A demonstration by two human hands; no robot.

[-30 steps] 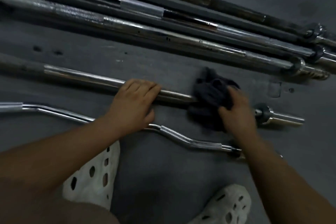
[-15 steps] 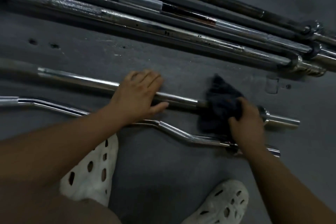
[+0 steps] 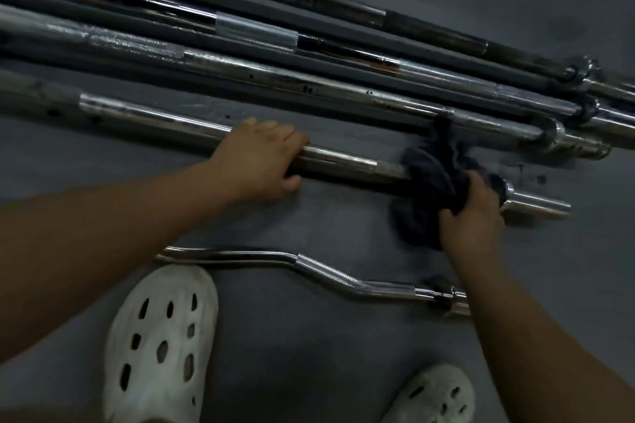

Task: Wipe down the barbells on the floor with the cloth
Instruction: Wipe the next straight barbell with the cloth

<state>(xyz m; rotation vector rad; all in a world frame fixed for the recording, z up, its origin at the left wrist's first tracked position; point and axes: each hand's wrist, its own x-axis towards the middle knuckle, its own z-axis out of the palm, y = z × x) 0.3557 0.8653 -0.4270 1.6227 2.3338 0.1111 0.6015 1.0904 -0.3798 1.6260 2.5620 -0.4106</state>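
Fingers [image 3: 479, 182] of right hand [image 3: 472, 216] deep in cloth [image 3: 426, 172]; collar [image 3: 508, 189] of barbell [image 3: 154, 117] half-hidden.

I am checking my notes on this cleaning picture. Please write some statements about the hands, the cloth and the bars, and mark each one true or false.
1. The right hand grips the cloth. True.
2. The cloth is white. False: it is dark; the shoes are white.
3. The left hand holds the curl bar. False: it holds the straight bar.
4. The cloth is on the straight bar, near its right end. True.
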